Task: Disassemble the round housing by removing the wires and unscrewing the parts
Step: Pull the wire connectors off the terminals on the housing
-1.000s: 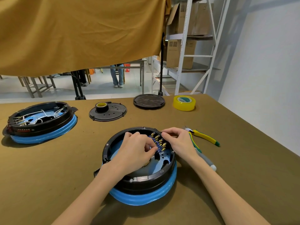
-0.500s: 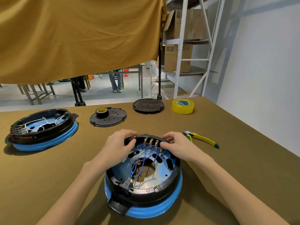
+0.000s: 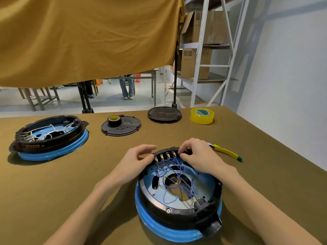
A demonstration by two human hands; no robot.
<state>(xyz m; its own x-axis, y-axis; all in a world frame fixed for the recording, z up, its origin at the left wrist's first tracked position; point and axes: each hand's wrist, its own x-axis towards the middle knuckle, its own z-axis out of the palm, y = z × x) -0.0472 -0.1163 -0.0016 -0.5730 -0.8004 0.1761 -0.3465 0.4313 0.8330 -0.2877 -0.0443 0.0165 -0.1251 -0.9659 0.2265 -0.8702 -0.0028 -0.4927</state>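
Both hands sit at the housing [image 3: 178, 191] far rim, center frame. Terminal row [image 3: 165, 156] runs left-right between them. Right hand [image 3: 196, 154] pinches its right end; left hand [image 3: 139, 156] curls beside it, grip unclear.

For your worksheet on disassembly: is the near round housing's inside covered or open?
Open. The housing has no cover on; its blue wires and brass terminals show.

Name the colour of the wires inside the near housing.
Blue, clearest in the head view: wires in the housing.
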